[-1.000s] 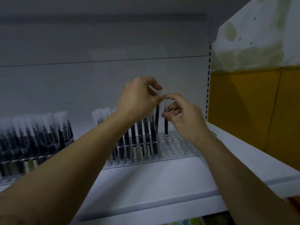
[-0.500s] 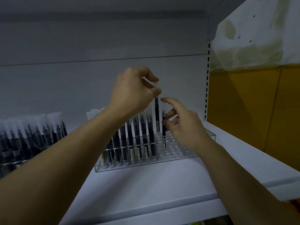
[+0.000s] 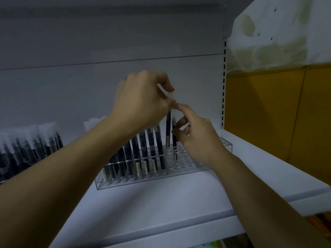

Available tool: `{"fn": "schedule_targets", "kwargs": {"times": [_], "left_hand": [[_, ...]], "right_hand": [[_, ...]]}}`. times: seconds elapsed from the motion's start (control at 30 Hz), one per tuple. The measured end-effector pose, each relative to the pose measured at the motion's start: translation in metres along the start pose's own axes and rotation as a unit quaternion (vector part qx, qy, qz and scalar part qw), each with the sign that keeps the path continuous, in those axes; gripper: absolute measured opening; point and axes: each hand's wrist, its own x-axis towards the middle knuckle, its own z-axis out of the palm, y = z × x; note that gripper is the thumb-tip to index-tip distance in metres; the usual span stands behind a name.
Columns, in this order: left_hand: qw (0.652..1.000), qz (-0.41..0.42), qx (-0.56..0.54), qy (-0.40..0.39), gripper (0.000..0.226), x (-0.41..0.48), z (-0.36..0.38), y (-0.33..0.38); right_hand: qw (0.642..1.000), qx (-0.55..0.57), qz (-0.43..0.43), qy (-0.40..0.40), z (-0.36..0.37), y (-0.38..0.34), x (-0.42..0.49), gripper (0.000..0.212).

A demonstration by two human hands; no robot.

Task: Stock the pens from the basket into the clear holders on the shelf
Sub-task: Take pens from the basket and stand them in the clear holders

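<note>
A clear holder (image 3: 180,171) stands on the white shelf (image 3: 161,199), its left half filled with several upright dark pens with frosted caps (image 3: 136,154). My left hand (image 3: 141,102) pinches the cap of one pen (image 3: 168,129), which hangs upright above the holder's open holes. My right hand (image 3: 195,135) pinches a second pen (image 3: 174,140) whose lower end sits in a hole just right of the filled rows. The fingertips of both hands nearly touch above the pens. The basket is out of view.
A second holder full of pens (image 3: 26,149) stands at the far left of the shelf. The shelf's perforated upright (image 3: 223,83) rises at the right, with an orange and white wall (image 3: 277,104) beyond it. The shelf's front lip (image 3: 179,231) runs below my forearms.
My right hand has shifted slightly up and its pen has gone lower into the holder. My left hand still holds its pen by the cap, now closer to my right fingertips.
</note>
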Motion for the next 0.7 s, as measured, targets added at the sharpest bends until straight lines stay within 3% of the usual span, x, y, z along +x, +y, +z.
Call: {"fn": "schedule_targets", "kwargs": {"times": [0.23,0.47,0.7], "left_hand": [[0.98,-0.027,0.189,-0.049,0.019,-0.006,0.014,-0.01],[0.977,0.015,0.202,-0.071,0.024,-0.014,0.016,-0.01],[0.958,0.086,0.264,-0.067,0.054,-0.029,0.003,-0.014]], "right_hand": [[1.0,-0.006,-0.002,-0.003,0.0,-0.001,-0.002,0.057],[1.0,-0.026,-0.005,-0.006,0.0,-0.001,-0.002,0.063],[1.0,-0.015,0.023,-0.009,-0.003,-0.008,-0.005,0.078]]}}
